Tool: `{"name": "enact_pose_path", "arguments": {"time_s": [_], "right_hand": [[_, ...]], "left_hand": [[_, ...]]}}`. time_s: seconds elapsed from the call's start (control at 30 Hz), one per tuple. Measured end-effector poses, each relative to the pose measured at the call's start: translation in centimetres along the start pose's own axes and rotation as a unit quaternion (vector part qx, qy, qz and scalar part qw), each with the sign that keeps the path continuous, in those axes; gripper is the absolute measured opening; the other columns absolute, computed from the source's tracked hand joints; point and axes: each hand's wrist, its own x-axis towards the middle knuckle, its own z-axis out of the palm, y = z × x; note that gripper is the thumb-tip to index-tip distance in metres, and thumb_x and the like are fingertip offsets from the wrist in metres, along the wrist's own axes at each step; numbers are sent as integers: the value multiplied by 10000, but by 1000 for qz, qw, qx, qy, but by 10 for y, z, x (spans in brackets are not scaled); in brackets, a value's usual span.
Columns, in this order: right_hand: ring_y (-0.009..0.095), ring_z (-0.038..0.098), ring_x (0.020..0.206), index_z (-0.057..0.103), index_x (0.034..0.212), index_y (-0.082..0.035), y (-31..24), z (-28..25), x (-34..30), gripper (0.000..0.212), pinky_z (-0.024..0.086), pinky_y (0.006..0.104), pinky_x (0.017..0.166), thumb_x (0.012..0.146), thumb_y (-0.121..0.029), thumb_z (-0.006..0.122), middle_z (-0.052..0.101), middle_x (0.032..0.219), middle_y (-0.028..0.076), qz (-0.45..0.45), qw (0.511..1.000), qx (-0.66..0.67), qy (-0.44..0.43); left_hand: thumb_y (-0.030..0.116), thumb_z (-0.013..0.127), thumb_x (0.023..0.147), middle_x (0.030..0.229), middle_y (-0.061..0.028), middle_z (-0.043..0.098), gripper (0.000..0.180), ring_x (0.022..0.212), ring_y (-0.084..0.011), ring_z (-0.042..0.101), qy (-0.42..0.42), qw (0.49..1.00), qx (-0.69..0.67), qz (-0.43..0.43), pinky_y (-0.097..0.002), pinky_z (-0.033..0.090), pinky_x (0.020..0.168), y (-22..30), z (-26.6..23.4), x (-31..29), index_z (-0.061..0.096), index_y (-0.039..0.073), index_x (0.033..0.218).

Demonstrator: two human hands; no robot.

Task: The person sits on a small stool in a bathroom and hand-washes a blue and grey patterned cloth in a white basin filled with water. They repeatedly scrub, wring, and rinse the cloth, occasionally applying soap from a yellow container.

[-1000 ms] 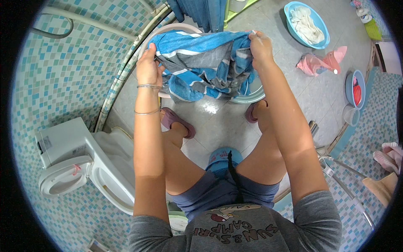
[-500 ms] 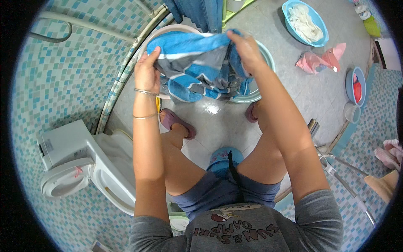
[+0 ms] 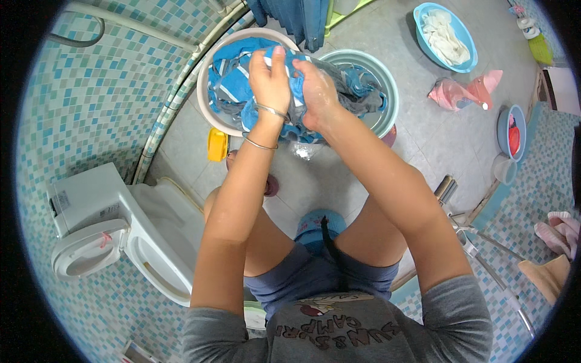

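A wet-looking cloth [image 3: 233, 85] with blue, grey and white stripes is bunched between my two hands. My left hand [image 3: 270, 81] grips it from the left, and my right hand [image 3: 319, 94] closes on it from the right, close beside the other. Part of the cloth lies over a pale pink basin [image 3: 203, 91]. More of it trails into a grey-green basin [image 3: 393, 100] with water on the right. Between the hands the folds are hidden by my fingers. Two bangles sit on my left wrist and forearm.
A yellow box-shaped thing [image 3: 217, 144] stands below the pink basin. Farther right are a blue basin [image 3: 471, 57] with white cloth, a pink plastic bag [image 3: 451, 95] and a small blue basin [image 3: 503, 130] with red things. A toilet [image 3: 163, 275] is at the left.
My hands have come together from holding the cloth stretched wide. The cloth is now bunched and lower over the basins, and the yellow thing shows fully.
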Motion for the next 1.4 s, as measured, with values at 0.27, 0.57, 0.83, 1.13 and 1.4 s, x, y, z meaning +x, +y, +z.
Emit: {"name": "enact_pose_path", "arguments": {"time_s": [0.27, 0.57, 0.83, 1.13, 1.4], "right_hand": [[265, 569, 839, 584, 853, -14, -3, -7, 2, 311, 452, 410, 767, 842, -314, 503, 581, 910, 184, 36, 995, 86, -25], [169, 502, 734, 602, 870, -17, -27, -1, -9, 238, 416, 318, 632, 810, -243, 558, 575, 855, 78, -57, 997, -43, -19], [119, 495, 757, 569, 787, -57, -44, -7, -14, 368, 400, 270, 687, 888, -410, 539, 543, 752, 31, -175, 970, -103, -136], [320, 635, 797, 595, 998, 13, -58, -49, -11, 538, 496, 395, 741, 704, -424, 704, 631, 832, 211, -127, 712, -668, -174], [365, 588, 983, 552, 1100, 44, 29, -64, 13, 649, 460, 406, 880, 665, -397, 746, 603, 995, 260, -269, 622, -730, -87]], "left_hand": [[243, 521, 918, 594, -137, 466, 306, 553, -217, 472, -39, 982, 83, 168, -331, 410, 539, 13, 10, -23, 531, 18, 712], [179, 588, 863, 628, -190, 539, 243, 543, -312, 538, 7, 979, 67, 193, -358, 415, 509, 26, 3, -28, 545, 2, 702], [193, 812, 661, 1041, -129, 628, 732, 923, -183, 593, -415, 900, 25, 128, -273, 474, 809, 21, -31, -6, 444, -18, 1257], [314, 601, 884, 1037, -113, 639, 348, 926, -230, 629, -148, 893, -345, -246, -365, 512, 826, 27, -66, 29, 574, 31, 1085], [369, 496, 937, 1031, -114, 640, 386, 934, -234, 630, -159, 850, -456, -212, -376, 509, 847, 60, -77, 3, 568, 18, 1080]]}}
